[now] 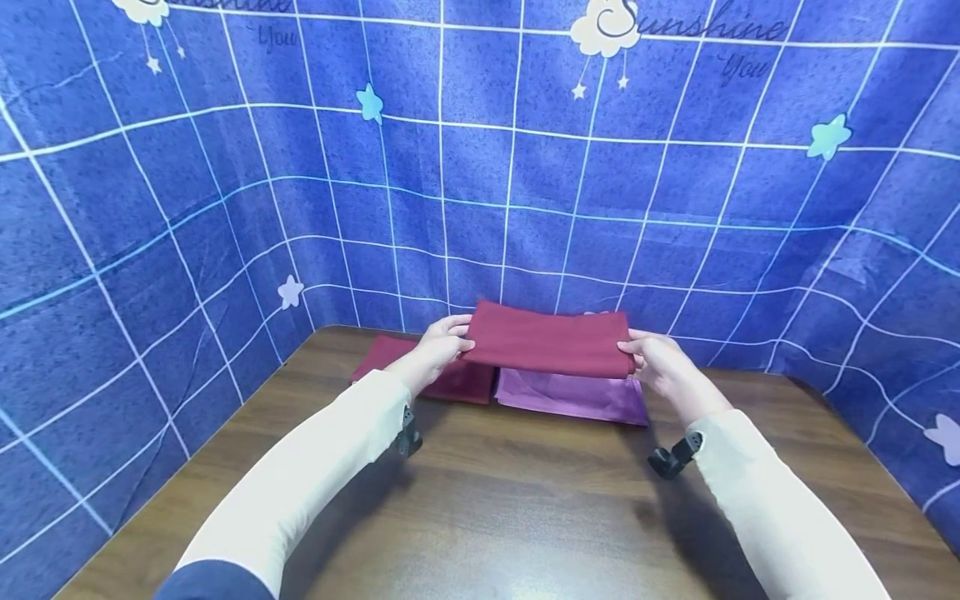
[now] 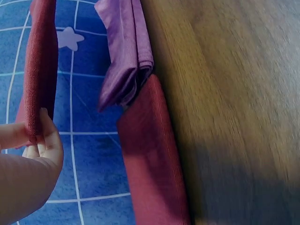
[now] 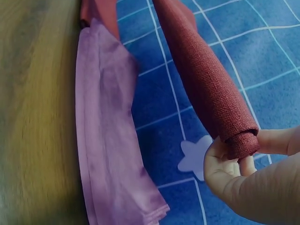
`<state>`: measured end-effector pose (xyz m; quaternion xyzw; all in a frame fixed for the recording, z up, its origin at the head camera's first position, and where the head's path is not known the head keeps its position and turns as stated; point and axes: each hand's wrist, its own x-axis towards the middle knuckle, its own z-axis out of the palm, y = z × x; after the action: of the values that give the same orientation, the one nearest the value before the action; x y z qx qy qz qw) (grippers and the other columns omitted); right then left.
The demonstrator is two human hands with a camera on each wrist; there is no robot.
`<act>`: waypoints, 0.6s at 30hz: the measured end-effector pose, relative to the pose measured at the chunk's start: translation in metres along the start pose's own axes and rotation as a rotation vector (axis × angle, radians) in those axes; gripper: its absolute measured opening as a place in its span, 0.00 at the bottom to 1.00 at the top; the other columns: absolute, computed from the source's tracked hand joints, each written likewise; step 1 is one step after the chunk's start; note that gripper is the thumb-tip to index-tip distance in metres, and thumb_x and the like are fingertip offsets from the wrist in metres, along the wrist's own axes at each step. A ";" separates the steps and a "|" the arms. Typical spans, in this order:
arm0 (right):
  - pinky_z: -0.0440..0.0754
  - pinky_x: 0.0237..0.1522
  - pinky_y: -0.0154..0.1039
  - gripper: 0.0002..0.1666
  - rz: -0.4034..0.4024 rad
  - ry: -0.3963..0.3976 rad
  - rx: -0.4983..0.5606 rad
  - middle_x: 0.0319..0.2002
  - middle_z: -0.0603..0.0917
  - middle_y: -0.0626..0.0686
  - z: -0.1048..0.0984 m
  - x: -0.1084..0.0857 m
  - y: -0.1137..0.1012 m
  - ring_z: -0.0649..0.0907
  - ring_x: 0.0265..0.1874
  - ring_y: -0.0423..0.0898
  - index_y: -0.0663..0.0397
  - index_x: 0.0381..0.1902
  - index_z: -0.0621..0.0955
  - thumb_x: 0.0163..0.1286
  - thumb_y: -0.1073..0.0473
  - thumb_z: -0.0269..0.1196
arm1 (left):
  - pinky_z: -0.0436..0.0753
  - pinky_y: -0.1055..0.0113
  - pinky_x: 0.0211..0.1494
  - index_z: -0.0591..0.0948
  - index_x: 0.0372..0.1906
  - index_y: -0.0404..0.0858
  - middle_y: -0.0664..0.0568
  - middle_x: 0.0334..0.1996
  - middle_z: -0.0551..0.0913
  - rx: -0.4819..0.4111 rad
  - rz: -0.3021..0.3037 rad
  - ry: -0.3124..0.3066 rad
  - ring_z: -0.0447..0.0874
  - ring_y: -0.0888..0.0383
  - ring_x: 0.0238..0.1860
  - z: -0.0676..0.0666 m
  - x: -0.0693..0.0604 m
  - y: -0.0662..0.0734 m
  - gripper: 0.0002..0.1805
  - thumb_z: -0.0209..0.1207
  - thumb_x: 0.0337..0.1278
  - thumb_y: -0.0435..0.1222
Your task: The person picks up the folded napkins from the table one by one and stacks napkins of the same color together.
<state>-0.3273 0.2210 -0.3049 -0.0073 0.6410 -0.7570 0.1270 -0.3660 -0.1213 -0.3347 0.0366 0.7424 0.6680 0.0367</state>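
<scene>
A folded dark red cloth (image 1: 551, 340) is held up in the air between both hands, stretched out flat from side to side. My left hand (image 1: 435, 350) pinches its left end between thumb and fingers, and my right hand (image 1: 663, 367) pinches the right end the same way. In the right wrist view that end of the cloth (image 3: 215, 89) shows rolled-over layers. Below, on the table, a second folded dark red cloth (image 1: 457, 385) lies at the left. Beside it lies a folded, shiny purple cloth (image 1: 573, 396), partly hidden by the raised one.
The wooden table (image 1: 495, 500) spreads out in front of me. A blue curtain (image 1: 480, 167) with white grid lines, stars and clouds hangs behind the table and along its sides. Dark wrist-worn devices (image 1: 675, 457) sit under both forearms.
</scene>
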 end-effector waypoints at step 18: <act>0.81 0.41 0.35 0.35 0.022 0.036 0.060 0.31 0.83 0.42 0.042 0.018 0.004 0.83 0.33 0.38 0.63 0.74 0.54 0.71 0.72 0.48 | 0.74 0.75 0.45 0.67 0.69 0.36 0.39 0.66 0.72 0.048 0.003 0.090 0.75 0.56 0.52 -0.036 -0.002 0.005 0.33 0.52 0.56 0.20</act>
<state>-0.3365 0.1766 -0.3041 0.0172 0.6202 -0.7744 0.1241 -0.3680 -0.1570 -0.3255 0.0084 0.7589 0.6511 0.0016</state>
